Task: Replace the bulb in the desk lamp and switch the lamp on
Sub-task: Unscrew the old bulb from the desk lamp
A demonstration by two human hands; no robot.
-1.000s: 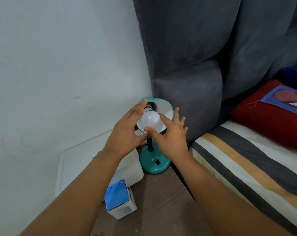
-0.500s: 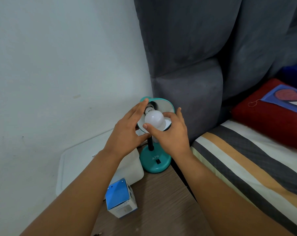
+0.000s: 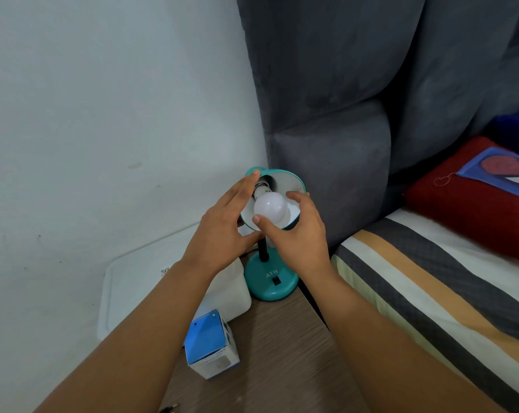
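Item: teal metal desk lamp [image 3: 270, 277] with round base, short black stem and a dish-shaped shade, white inside. It stands at the far right corner of a brown wood-grain table top [image 3: 282, 353], just beside the bed. A black rocker switch [image 3: 276, 281] sits on the front of the base, below raised letters.

Item: frosted white globe bulb [image 3: 270, 206], its neck set in the socket at the centre of the shade, its dome pointing toward the camera. It is unlit.

Left hand [image 3: 224, 234]: fingers straight, laid along the left rim and outer side of the shade; thumb under the lower rim. It steadies the shade.

Right hand [image 3: 297, 234]: fingers curled round the bulb, thumb tip on the lower front of the dome, forefinger arched over the right side. It grips the bulb.

Item: small cardboard bulb box [image 3: 212, 350], blue top face, white printed sides, upright on the table near the left forearm.

Item: white plastic lidded container [image 3: 139, 281], left of the table, against the pale wall [image 3: 103, 114]; its right end is just beside the lamp base.

Surroundings: grey upholstered headboard [image 3: 356, 99] behind the lamp; striped bedsheet [image 3: 431, 281] in grey, white and tan at right; red pillow [image 3: 475, 210] with a blue patch.
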